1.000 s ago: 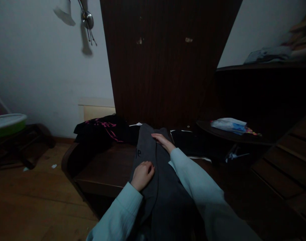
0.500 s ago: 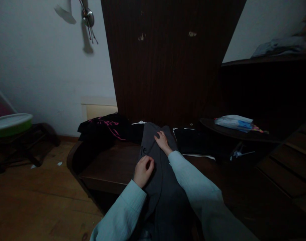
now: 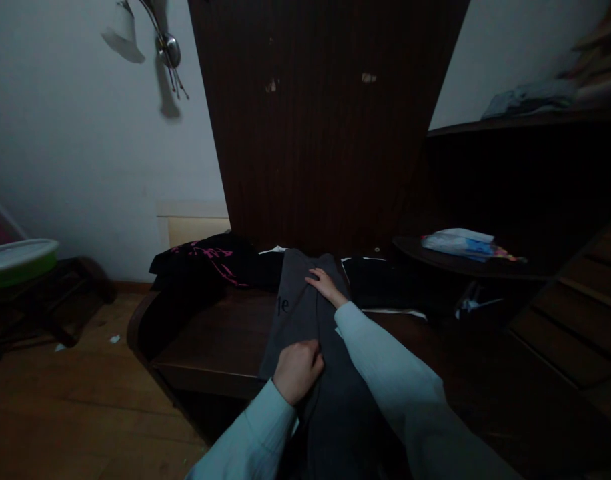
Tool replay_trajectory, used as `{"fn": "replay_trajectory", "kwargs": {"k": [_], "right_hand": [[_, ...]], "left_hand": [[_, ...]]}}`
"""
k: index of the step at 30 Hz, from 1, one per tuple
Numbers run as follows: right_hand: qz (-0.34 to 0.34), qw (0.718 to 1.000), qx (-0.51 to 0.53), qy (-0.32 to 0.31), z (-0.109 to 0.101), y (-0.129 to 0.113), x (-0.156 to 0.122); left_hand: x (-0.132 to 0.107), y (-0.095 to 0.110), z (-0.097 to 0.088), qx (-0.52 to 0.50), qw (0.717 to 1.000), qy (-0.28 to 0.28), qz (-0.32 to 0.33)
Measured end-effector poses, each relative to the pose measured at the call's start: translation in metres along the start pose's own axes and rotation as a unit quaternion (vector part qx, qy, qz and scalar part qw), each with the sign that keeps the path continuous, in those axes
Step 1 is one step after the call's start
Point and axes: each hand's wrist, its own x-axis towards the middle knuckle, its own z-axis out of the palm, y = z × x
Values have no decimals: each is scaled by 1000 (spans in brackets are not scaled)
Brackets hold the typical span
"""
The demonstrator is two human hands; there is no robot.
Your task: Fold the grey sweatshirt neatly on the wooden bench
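A pair of dark grey trousers [image 3: 298,310] with black lettering on one leg lies lengthwise over the dark wooden bench, its near part running down toward me. My left hand [image 3: 299,371] is closed on the trousers' fabric beside the lengthwise edge between the legs; the fingertips are hidden. Farther up, my right hand [image 3: 328,287] rests on the trousers with its fingers stretched out over the cloth.
Black clothing with a pink print [image 3: 213,257] lies at the bench's [image 3: 210,333] back left. A folded black cloth [image 3: 385,287] sits on the right. A plastic packet [image 3: 458,243] rests on a side shelf. A green basin [image 3: 23,263] stands far left.
My left hand has moved down the trousers toward me and slightly right, its fingers now closed against the cloth. My right hand stays near the far end. The view has shifted slightly.
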Motion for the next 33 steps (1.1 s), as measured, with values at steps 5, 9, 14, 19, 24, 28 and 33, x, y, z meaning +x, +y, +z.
{"fn": "replay_trajectory", "kwargs": {"k": [5,9,14,19,24,28,33], "right_hand": [[1,1000,-8,11,2,-4,-7],[34,999,3,25,4,-8,-8],[61,990,-4,125,-5,-9,-10],[75,977,-132,149,-14,-12,-17],[66,938,-341,17,-14,-30,-24],[56,917,-393,-32,-23,-44,-17],[50,908,-413,-48,-41,-52,-2]], "left_hand": [[2,1,-4,25,998,-25,51],[11,-5,3,-6,998,-24,60],[15,-22,18,-183,980,39,67],[13,-25,24,-271,957,74,69],[14,-24,25,-297,950,74,64],[14,-24,24,-299,949,79,62],[14,-24,25,-265,959,79,57]]}}
